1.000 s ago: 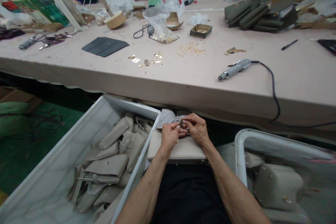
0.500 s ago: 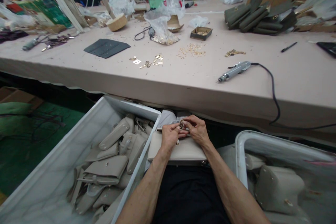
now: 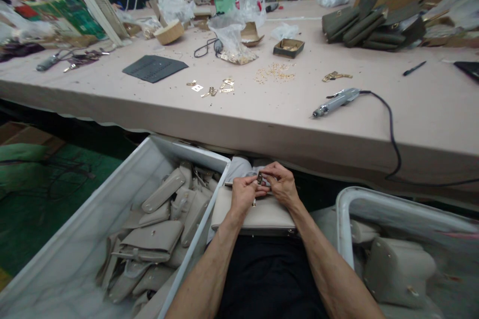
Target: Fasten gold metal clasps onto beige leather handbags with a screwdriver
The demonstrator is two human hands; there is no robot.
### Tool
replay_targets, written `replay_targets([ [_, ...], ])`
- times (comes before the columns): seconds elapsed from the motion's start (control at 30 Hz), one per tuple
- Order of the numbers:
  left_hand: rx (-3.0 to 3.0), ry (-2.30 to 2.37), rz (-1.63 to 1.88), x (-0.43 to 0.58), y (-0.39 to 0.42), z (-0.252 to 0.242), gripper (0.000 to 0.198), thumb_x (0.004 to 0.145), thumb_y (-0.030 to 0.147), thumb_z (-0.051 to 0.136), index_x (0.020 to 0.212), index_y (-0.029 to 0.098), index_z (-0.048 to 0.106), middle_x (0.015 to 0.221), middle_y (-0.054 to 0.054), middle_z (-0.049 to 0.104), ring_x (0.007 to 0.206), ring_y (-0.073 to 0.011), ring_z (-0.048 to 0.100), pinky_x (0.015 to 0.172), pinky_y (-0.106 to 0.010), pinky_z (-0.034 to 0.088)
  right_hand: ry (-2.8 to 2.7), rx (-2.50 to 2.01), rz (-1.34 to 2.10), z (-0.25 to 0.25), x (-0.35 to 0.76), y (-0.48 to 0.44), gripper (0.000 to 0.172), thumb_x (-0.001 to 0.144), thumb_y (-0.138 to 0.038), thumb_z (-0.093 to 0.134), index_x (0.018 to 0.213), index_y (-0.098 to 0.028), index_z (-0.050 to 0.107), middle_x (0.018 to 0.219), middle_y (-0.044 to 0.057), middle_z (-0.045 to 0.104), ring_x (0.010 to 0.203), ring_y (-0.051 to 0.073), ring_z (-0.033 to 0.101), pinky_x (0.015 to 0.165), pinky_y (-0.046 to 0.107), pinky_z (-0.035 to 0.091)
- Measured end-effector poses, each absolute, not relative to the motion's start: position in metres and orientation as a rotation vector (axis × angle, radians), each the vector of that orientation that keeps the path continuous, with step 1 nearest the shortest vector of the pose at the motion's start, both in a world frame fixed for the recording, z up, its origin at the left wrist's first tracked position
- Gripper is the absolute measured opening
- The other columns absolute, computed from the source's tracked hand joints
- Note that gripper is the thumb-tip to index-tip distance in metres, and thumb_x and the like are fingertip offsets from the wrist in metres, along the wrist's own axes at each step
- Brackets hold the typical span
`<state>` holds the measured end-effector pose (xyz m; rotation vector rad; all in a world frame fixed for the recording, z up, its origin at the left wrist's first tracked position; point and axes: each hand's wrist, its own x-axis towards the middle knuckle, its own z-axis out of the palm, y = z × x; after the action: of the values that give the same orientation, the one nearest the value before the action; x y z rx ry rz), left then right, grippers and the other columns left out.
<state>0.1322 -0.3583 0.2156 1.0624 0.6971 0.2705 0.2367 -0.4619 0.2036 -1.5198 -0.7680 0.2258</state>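
Apparently, positioning a metal part is the step in hand. At left, a white plastic bin [image 3: 86,239] holds beige leather-like bags [image 3: 151,241]; gold-toned flat metal plates [image 3: 227,81] lie near the front edge of the pinkish-beige covered worktop [image 3: 262,104]. Below that edge, the left hand [image 3: 242,194] pinches a small dark-and-gold metal fitting [image 3: 259,178] above a pale beige rectangular bag [image 3: 265,214] on the lap; the right hand [image 3: 282,184] grips the fitting's other side, fingertips narrow. Further right, a grey corded electric screwdriver [image 3: 337,102] rests near the front edge, above a second white bin [image 3: 342,219]. The next move likely calls for steady alignment. Compared with a second ago, both hands keep nearly the same pose, while worktop items appear slightly further right in view.
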Motion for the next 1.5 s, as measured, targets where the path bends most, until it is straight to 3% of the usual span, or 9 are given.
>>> replay_targets([
  [0.23, 1.053, 0.701, 0.284, 0.133, -0.357, 0.212, 0.028, 0.083, 0.010, 0.064, 0.105, 0.003, 0.079, 0.083, -0.016, 0.079, 0.066, -0.0221, 0.078, 0.059, -0.025, 0.064, -0.622, -1.553, 0.239, 0.203, 0.234, -0.462, 0.012, 0.086, -0.032, 0.078, 0.092, -0.022, 0.081, 0.089, 0.005, 0.072, 0.076, 0.019, 0.067, 0.069, 0.031, 0.054],
  [0.43, 1.044, 0.714, 0.291, 0.134, -0.358, 0.215, 0.028, 0.084, 0.010, 0.065, 0.108, 0.003, 0.079, 0.080, -0.016, 0.078, 0.068, -0.0232, 0.079, 0.063, -0.027, 0.065, -0.746, -1.589, 0.175, 0.207, 0.232, -0.462, 0.011, 0.091, -0.027, 0.069, 0.094, -0.023, 0.080, 0.093, 0.006, 0.072, 0.086, 0.022, 0.068, 0.077, 0.035, 0.054],
  [0.87, 1.062, 0.706, 0.288, 0.132, -0.357, 0.215, 0.025, 0.084, 0.012, 0.065, 0.102, 0.004, 0.080, 0.085, -0.017, 0.078, 0.066, -0.0231, 0.078, 0.061, -0.028, 0.066, -0.788, -1.574, 0.200, 0.197, 0.236, -0.462, 0.016, 0.092, -0.024, 0.067, 0.098, -0.025, 0.082, 0.095, 0.007, 0.071, 0.089, 0.022, 0.068, 0.078, 0.034, 0.054],
  [1.1, 1.077, 0.656, 0.273, 0.131, -0.356, 0.208, 0.026, 0.082, 0.016, 0.069, 0.104, 0.007, 0.080, 0.088, -0.015, 0.078, 0.070, -0.0234, 0.079, 0.068, -0.031, 0.068, -0.721, -1.590, 0.252, 0.194, 0.237, -0.461, 0.016, 0.091, -0.028, 0.068, 0.098, -0.024, 0.081, 0.095, 0.006, 0.073, 0.086, 0.021, 0.068, 0.075, 0.032, 0.054],
  [1.5, 1.118, 0.601, 0.243, 0.127, -0.356, 0.213, 0.030, 0.079, 0.014, 0.067, 0.106, 0.004, 0.078, 0.091, -0.016, 0.078, 0.071, -0.0232, 0.079, 0.064, -0.026, 0.066, -0.645, -1.541, 0.350, 0.194, 0.238, -0.462, 0.016, 0.089, -0.029, 0.068, 0.094, -0.022, 0.081, 0.089, 0.005, 0.072, 0.073, 0.017, 0.065, 0.064, 0.028, 0.050],
])
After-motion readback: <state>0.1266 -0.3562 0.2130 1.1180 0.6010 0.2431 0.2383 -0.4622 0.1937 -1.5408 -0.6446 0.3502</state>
